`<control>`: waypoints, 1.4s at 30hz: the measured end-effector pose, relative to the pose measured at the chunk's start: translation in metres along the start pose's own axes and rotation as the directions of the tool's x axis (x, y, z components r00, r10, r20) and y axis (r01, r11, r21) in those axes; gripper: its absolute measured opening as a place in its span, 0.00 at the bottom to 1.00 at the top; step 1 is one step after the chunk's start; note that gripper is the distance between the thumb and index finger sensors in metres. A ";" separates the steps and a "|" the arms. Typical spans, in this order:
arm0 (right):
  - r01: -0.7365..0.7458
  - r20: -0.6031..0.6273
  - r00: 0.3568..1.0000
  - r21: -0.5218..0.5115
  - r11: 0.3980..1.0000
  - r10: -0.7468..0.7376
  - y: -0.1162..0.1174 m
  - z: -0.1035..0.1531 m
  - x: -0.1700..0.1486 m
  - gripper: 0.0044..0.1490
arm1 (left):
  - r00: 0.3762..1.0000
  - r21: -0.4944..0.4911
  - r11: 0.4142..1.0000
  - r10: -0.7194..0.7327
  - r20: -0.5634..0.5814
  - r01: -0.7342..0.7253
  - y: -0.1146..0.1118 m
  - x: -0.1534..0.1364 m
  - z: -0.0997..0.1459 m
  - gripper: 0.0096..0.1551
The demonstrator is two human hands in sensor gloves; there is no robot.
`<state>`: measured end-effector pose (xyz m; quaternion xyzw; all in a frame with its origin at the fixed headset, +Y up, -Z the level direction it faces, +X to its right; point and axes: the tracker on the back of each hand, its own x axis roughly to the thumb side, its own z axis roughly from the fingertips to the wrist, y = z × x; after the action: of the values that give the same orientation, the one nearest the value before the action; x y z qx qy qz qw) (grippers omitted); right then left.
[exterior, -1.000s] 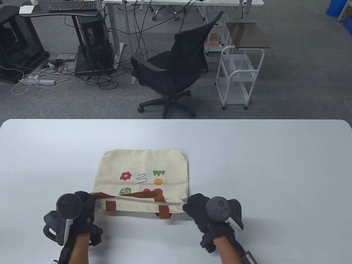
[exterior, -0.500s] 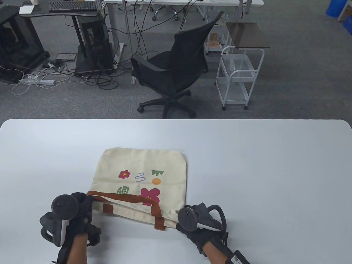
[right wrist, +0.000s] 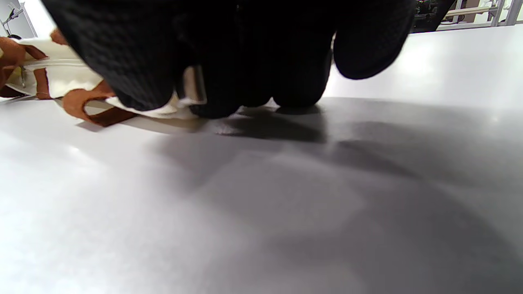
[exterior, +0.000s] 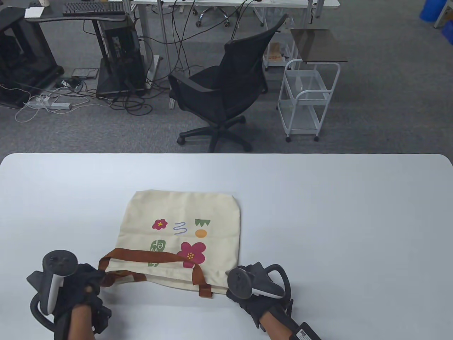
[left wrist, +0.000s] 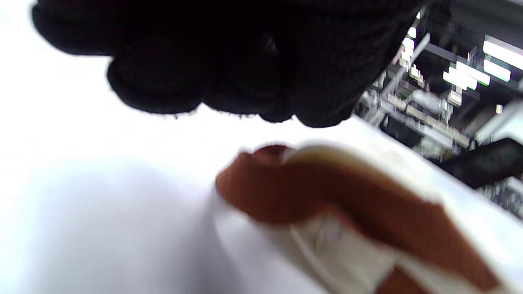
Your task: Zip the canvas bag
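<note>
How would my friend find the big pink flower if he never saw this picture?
Start at the white table and find the cream bag lying flat near the front edge. The big pink flower is printed low on it, just above the brown strap. It has yellow dots in its middle and is bigger than the small pink flower.

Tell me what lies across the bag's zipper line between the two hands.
A brown handle strap drapes over the canvas bag near its open edge between the left hand and right hand. Whether it covers the zipper cannot be told.
</note>
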<state>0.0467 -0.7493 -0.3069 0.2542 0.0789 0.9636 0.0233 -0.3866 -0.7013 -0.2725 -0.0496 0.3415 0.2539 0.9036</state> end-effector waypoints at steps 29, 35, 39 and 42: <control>0.056 -0.384 0.916 -0.164 0.985 -0.115 -0.022 0.028 -0.108 0.61 | 0.730 -0.077 0.943 -0.197 0.654 0.323 -0.080 0.075 0.023 0.59; 0.077 -0.399 0.910 -0.093 0.993 -0.109 -0.014 0.022 -0.112 0.63 | 0.728 -0.062 0.924 -0.255 0.637 0.377 -0.089 0.077 0.018 0.59; 0.086 -0.398 0.910 -0.090 0.992 -0.115 -0.013 0.022 -0.113 0.63 | 0.725 -0.050 0.923 -0.265 0.636 0.381 -0.090 0.078 0.019 0.60; 0.097 -0.399 0.908 -0.093 0.991 -0.126 -0.013 0.022 -0.114 0.63 | 0.727 -0.052 0.922 -0.266 0.633 0.383 -0.089 0.078 0.020 0.59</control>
<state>0.1567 -0.7433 -0.3449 0.0439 0.0619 0.9946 0.0707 -0.2813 -0.7403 -0.3152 -0.1041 -0.0095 0.1231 0.9869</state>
